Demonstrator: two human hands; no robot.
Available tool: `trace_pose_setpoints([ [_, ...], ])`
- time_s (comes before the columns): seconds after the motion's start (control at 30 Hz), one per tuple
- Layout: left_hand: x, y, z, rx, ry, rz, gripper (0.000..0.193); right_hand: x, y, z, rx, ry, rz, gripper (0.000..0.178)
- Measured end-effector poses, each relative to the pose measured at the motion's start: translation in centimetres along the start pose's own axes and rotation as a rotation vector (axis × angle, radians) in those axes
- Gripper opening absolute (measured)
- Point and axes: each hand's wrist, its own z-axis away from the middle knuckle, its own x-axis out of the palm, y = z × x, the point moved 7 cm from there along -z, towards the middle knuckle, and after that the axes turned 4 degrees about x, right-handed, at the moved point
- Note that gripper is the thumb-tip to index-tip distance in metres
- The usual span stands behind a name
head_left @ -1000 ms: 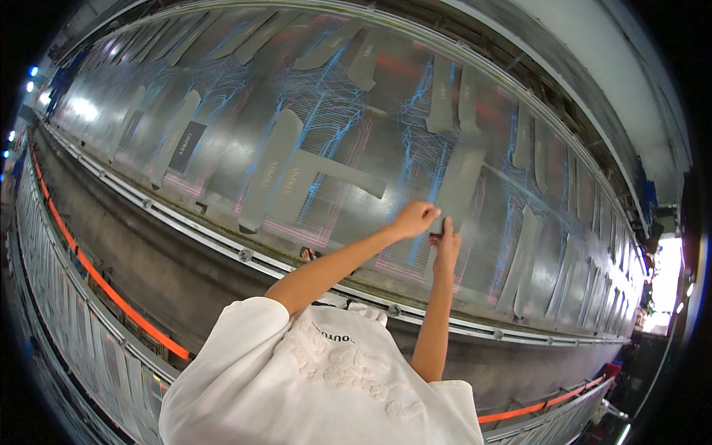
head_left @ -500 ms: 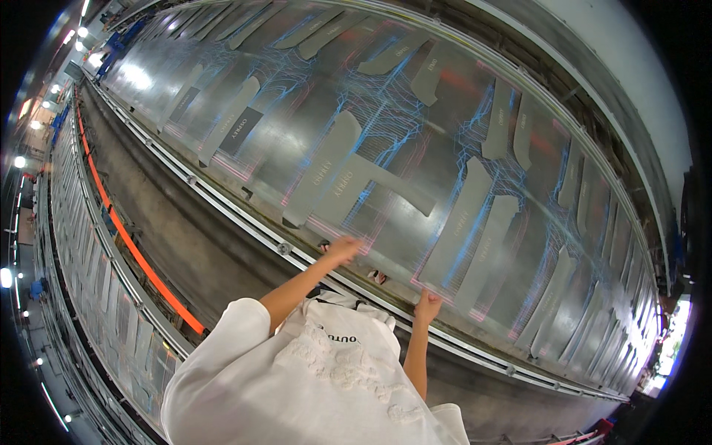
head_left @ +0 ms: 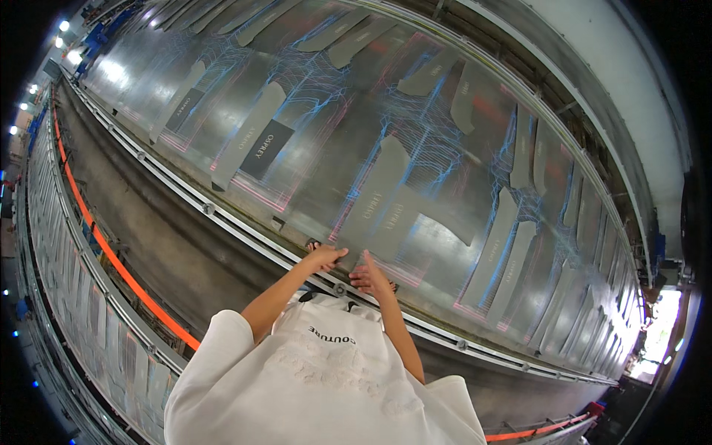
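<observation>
Grey cut fabric pieces lie flat in pairs on a long shiny table (head_left: pixel 319 200). Straight in front of me is a long grey fabric piece (head_left: pixel 374 196), with a second grey piece (head_left: pixel 404 222) close beside it on the right. My left hand (head_left: pixel 325 257) is over the table's near edge, by the long piece's lower end. Its thumb sticks out to the right, and its other fingers are partly hidden. Just right of it, my right hand (head_left: pixel 371 279) has its fingers apart and index finger pointing toward the table. Nothing shows in either hand.
Blue and pink guide lines (head_left: pixel 426 133) cover the tabletop. A dark rectangular piece (head_left: pixel 268 148) partly lies beside another grey piece (head_left: pixel 256 126). A metal rail (head_left: pixel 245 233) runs along the near edge. Behind a walkway (head_left: pixel 148 193) at left is an orange strip (head_left: pixel 122 271).
My view has shifted, so the table pieces appear farther right. My right hand has come in beside my left, and its fingers have spread. Both hands now meet near the long piece's lower end.
</observation>
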Motion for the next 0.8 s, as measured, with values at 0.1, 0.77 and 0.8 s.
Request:
trace_pose_setpoints([
  [0.1,0.8,1.0,0.6,0.057,-0.047,0.043,0.036,4.8,-0.9,-1.5,0.039,-0.085,-0.243,0.047],
  [0.77,4.7,31.3,23.1,1.048,-0.194,-0.037,0.045,9.7,-23.6,25.0,-0.961,0.463,-0.32,0.028],
  [0.8,4.6,31.8,21.9,1.067,-0.097,-0.222,0.047,8.0,-23.5,22.2,-0.93,0.401,-0.277,0.035],
])
